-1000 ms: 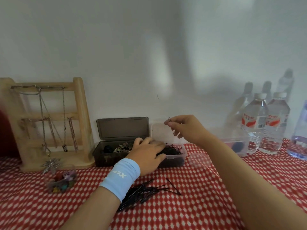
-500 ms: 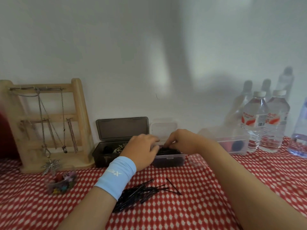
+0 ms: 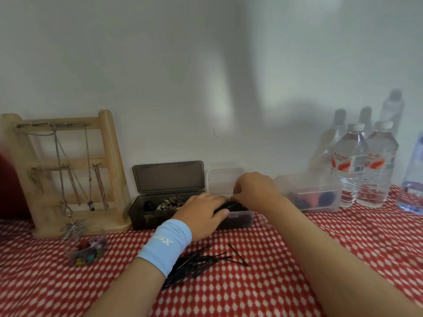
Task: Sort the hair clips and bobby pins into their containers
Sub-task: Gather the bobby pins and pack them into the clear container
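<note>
Hands are meeting over the small clear box (image 3: pixel 238 217) of bobby pins: left hand (image 3: pixel 203 213) is resting curled on its near rim, right hand (image 3: pixel 254 187) is reaching in, grip contents unclear. Loose bobby pins (image 3: pixel 201 261) are lying nearer on the tabletop (image 3: pixel 297 282), hair clips filling the dark box (image 3: pixel 146 216) just left.

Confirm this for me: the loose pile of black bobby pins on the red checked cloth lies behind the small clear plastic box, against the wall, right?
Not quite. The head view shows the loose pile of black bobby pins on the red checked cloth in front of the small clear plastic box, nearer the camera, not against the wall.
</note>
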`<state>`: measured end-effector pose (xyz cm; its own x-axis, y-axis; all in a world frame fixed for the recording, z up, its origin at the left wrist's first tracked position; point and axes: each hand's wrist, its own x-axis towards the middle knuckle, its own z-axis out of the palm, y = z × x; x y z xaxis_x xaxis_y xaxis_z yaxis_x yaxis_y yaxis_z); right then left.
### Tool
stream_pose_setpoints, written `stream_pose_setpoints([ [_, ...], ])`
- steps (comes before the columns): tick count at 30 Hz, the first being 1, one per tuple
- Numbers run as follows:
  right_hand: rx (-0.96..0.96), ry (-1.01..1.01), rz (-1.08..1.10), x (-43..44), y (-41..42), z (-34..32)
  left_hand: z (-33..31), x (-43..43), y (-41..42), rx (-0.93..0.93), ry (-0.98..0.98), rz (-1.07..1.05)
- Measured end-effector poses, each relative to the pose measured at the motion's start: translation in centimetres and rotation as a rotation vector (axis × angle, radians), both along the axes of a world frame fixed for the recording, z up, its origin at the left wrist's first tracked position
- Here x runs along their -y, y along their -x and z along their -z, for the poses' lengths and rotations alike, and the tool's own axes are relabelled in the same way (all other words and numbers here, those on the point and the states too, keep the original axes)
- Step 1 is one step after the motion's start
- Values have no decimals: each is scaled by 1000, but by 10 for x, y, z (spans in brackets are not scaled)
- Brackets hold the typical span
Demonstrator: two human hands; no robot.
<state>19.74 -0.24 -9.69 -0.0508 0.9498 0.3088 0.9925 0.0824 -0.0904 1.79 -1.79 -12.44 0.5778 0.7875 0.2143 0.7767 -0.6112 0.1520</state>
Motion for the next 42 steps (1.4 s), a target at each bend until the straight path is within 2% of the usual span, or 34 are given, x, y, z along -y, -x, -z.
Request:
stream_pose_setpoints([
  [4, -117, 51, -61, -1, 0, 3, 2, 0, 0, 17, 2, 22],
  [9, -419, -6, -171, 4, -18, -12, 3, 1, 0, 21, -6, 12],
  [11, -359, 30, -168, 9, -24, -19, 2, 2, 0, 38, -16, 27],
  [15, -157, 260, -96, 18, -24, -24, 2, 1, -2, -19, 2, 47],
  [17, -105, 303, -90, 15, -21, -21, 1, 1, -2, -3, 31, 32],
  [20, -144, 259, -109, 15, -21, -22, 0, 3, -2, 39, 48, 26],
  [28, -314, 175, -163, 14, -36, -32, 3, 1, -2, -51, 36, 33],
  [31, -377, 147, -190, 14, -39, -35, 3, 0, 1, 187, 100, -2],
  [34, -427, 117, -252, 13, -28, -33, -2, -1, 4, 480, -2, -44],
  [36, -467, 79, -292, 11, -15, -25, -6, 1, 4, 577, -81, -53],
  [39, -584, 39, -288, 5, -4, -13, -5, 2, 3, 586, -146, -54],
  [42, -456, 175, -208, 3, -15, -7, -2, 1, 3, 459, -111, -31],
])
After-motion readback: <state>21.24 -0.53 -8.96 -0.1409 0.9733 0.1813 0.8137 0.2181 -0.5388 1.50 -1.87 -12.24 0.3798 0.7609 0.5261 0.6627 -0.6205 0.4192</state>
